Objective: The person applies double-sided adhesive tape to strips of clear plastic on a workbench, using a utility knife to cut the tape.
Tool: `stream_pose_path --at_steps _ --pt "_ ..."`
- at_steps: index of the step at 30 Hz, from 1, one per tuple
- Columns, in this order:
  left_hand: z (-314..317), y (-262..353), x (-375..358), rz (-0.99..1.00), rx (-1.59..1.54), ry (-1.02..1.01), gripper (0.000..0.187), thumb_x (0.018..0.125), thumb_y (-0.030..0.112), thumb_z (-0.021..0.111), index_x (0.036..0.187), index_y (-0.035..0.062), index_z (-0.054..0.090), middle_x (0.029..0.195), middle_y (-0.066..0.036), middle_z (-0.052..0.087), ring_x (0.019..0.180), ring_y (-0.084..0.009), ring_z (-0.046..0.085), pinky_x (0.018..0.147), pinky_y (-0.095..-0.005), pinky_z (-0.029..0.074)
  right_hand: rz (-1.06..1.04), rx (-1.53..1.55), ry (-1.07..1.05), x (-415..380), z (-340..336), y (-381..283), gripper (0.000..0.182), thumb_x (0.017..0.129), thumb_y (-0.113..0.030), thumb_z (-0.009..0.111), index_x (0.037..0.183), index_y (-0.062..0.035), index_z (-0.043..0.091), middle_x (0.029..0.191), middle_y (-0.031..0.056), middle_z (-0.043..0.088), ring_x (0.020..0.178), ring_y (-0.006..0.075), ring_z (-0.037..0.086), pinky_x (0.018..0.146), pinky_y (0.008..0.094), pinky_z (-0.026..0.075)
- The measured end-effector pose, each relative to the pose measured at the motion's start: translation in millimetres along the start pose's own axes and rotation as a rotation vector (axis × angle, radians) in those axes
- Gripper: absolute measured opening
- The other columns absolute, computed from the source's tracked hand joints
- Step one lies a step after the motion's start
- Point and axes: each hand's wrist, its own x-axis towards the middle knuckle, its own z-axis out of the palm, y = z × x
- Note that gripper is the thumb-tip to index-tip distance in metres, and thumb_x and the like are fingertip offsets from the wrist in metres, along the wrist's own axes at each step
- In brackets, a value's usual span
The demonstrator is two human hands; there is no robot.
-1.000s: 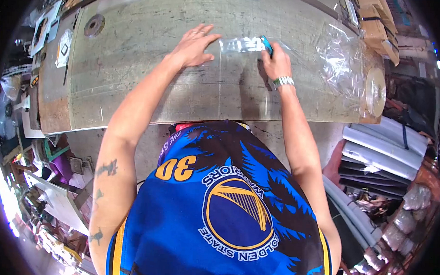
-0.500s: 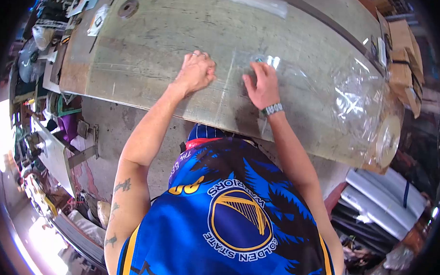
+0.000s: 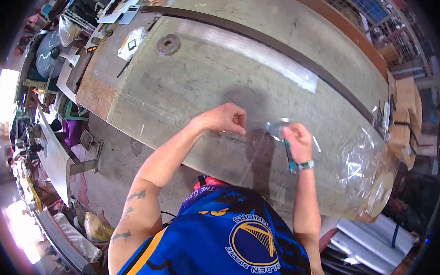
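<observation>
Head view: clear film (image 3: 274,128) is being handled over the table (image 3: 203,69), its shiny part between the two hands, at the right hand's fingertips. Teal tool (image 3: 291,162), probably a cutter, is grasped in the right hand (image 3: 299,136), its body running back toward the wrist. Left hand (image 3: 228,119) is curled, thumb brought near the fingers; whether film is pinched there cannot be told. Step in hand is judged to be film handled between the hands rather than a cutting stroke, given how the tool lies. For the next move, a sure hold on the film is called for, with the tool kept clear of it. Film outline is nearly lost against the table; the tool's upper end is covered by the right hand. Whether the crumpled film (image 3: 362,162) toward the table's right end is joined on can't be made out through glare.
</observation>
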Motion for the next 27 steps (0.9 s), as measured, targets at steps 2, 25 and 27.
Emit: stream_pose_path --at_steps 2,25,27 --pt "-46.9 -19.6 -9.0 -0.041 0.07 0.001 0.023 0.079 0.018 0.085 0.086 0.0026 0.07 0.075 -0.002 0.067 0.074 -0.0103 0.062 0.065 -0.029 0.049 -0.01 -0.1 0.102 22.2 -31.5 -7.6 0.013 0.094 -0.011 0.076 0.097 -0.0028 0.067 0.087 0.0009 0.07 0.077 0.0105 0.067 0.071 0.0258 0.055" --pt "-349.4 -174.0 93.7 -0.268 0.304 1.092 0.026 0.079 0.025 0.087 0.087 0.0051 0.073 0.076 -0.001 0.067 0.068 -0.013 0.062 0.066 -0.0312 0.051 0.112 -0.409 0.429 229.5 -126.8 20.0 0.034 0.092 -0.033 0.081 0.079 -0.0112 0.058 0.071 -0.0023 0.064 0.054 0.0077 0.057 0.048 0.0215 0.039" --pt "-342.9 -170.1 93.4 -0.259 0.37 1.172 0.029 0.078 0.027 0.087 0.093 0.0055 0.075 0.078 -0.003 0.069 0.07 -0.0154 0.064 0.068 -0.033 0.052 0.136 -0.434 0.44 230.3 -125.3 22.0 0.034 0.091 -0.034 0.082 0.08 -0.0113 0.059 0.07 -0.0024 0.063 0.052 0.0077 0.055 0.048 0.0219 0.039"
